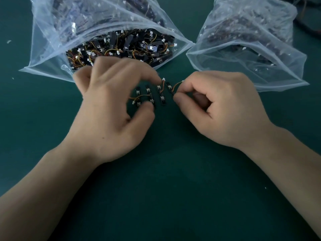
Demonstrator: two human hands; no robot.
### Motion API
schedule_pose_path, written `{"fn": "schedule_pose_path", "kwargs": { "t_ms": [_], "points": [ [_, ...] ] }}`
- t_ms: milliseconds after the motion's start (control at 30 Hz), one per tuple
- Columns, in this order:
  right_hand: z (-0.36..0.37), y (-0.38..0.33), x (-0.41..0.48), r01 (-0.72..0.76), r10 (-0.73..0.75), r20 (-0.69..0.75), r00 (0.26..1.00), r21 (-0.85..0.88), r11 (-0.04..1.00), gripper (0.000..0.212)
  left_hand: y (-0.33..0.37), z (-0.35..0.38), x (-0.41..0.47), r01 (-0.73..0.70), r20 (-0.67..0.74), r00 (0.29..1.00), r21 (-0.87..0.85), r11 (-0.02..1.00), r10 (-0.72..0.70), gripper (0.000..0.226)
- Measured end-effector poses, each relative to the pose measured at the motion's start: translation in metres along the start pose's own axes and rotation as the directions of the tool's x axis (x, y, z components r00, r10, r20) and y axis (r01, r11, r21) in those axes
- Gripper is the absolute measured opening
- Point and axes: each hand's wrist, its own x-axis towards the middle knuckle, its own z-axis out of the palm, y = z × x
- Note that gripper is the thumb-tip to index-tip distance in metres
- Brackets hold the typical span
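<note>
Two bare forearms reach in from the near edge over a dark green mat. In the middle of the mat, between the hands, four small black boards lie side by side in a row, each running near to far. They carry white sockets and short orange-and-yellow wires ending in white plugs. Any print on them is too small to read.

The left hand arches over the left part of the row. Its thumb tip is at the near end of the second board, and its forefinger tip is at the far end, by the white plug of the third. The hand is blurred, so whether it grips anything or only touches cannot be told. The right hand is curled, and its thumb and forefinger pinch the near end of the rightmost board. That board's orange wire arcs up to the forefinger.

Just beyond the left hand lies a large clear plastic bag, its mouth open toward the hands. It is packed with the same black boards, tangled with orange and yellow wires and white plugs, and one piece among them shows blue. A second clear bag lies far right, its corner almost meeting the first bag. Through the plastic its dark contents show only dimly.

Dark cables lie in the far right corner. A few white scraps dot the mat at the far left.
</note>
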Motion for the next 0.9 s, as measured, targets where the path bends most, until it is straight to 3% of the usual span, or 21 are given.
{"fn": "schedule_pose_path", "kwargs": {
  "t_ms": [67, 133, 233, 300, 400, 500, 733, 900],
  "points": [
    [0.001, -0.009, -0.004, 0.099, -0.099, 0.015, 0.995, -0.018, 0.995, 0.018, -0.002, -0.001, 0.0, 0.053, -0.142, 0.988, -0.077, 0.996, -0.064, 0.031],
    [0.004, -0.018, -0.009, 0.201, -0.201, 0.137, 0.97, 0.012, 0.979, 0.021, -0.004, -0.002, 0.001, 0.096, -0.22, 0.968, -0.125, 0.987, -0.122, 0.032],
    [0.007, -0.026, -0.01, 0.269, -0.262, 0.328, 0.908, 0.025, 0.963, 0.034, -0.004, -0.001, 0.001, 0.156, -0.228, 0.955, -0.156, 0.975, -0.189, 0.033],
    [0.007, -0.026, -0.009, 0.259, -0.257, 0.352, 0.9, 0.041, 0.965, 0.029, -0.003, -0.001, 0.002, 0.175, -0.221, 0.952, -0.175, 0.969, -0.212, 0.033],
    [0.006, -0.024, -0.009, 0.207, -0.227, 0.307, 0.924, 0.098, 0.973, 0.017, -0.002, -0.002, 0.003, 0.188, -0.209, 0.95, -0.211, 0.959, -0.233, 0.032],
    [0.009, -0.023, -0.009, 0.173, -0.204, 0.273, 0.94, 0.135, 0.976, 0.018, -0.003, -0.003, 0.003, 0.165, -0.198, 0.957, -0.233, 0.958, -0.213, 0.028],
    [0.006, -0.016, -0.006, 0.011, -0.033, 0.057, 0.998, 0.346, 0.938, 0.011, 0.001, -0.007, -0.001, 0.036, -0.09, 0.994, -0.236, 0.971, -0.058, 0.023],
    [0.007, -0.014, -0.005, -0.045, 0.063, -0.027, 0.998, 0.424, 0.905, 0.011, 0.003, -0.005, -0.002, -0.024, -0.037, 0.999, -0.211, 0.977, 0.017, 0.005]
  ]
}}
